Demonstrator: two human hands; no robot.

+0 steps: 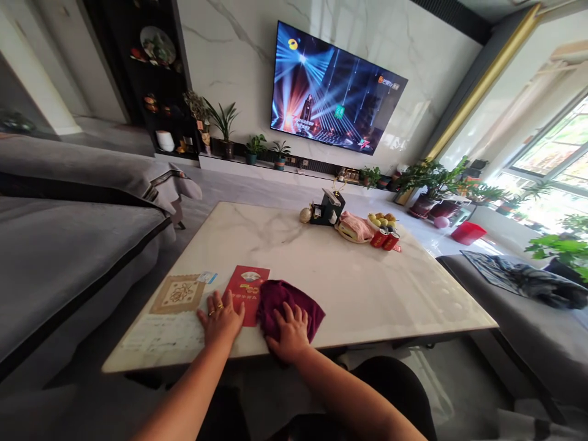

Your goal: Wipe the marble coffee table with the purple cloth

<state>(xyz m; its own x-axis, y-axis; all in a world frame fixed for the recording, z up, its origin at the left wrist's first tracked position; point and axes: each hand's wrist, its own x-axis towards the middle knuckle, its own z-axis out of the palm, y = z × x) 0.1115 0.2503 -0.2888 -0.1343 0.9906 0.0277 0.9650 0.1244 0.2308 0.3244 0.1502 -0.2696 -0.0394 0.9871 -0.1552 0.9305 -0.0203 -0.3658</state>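
Observation:
My left hand (pixel 221 317) lies with its fingers spread at the lower left edge of a red booklet or folder (pixel 250 296), a ring on one finger. My right hand (pixel 290 331) rests, fingers apart, on a crumpled dark purple cloth (pixel 309 306). The cloth covers part of the booklet's right side. Left of my left hand are a tan mat with a flower pattern (pixel 178 294), a small blue-and-white card or packet (pixel 207 278) and a pale sheet with faint writing (pixel 158 335).
At the table's (pixel 367 288) far side stand a black box (pixel 328 208), a basket with a pink cloth (pixel 356 226), fruit (pixel 382 219) and two red cans (pixel 384 239). Grey sofas (pixel 82 245) flank the table. A television (pixel 337 86) hangs on the wall.

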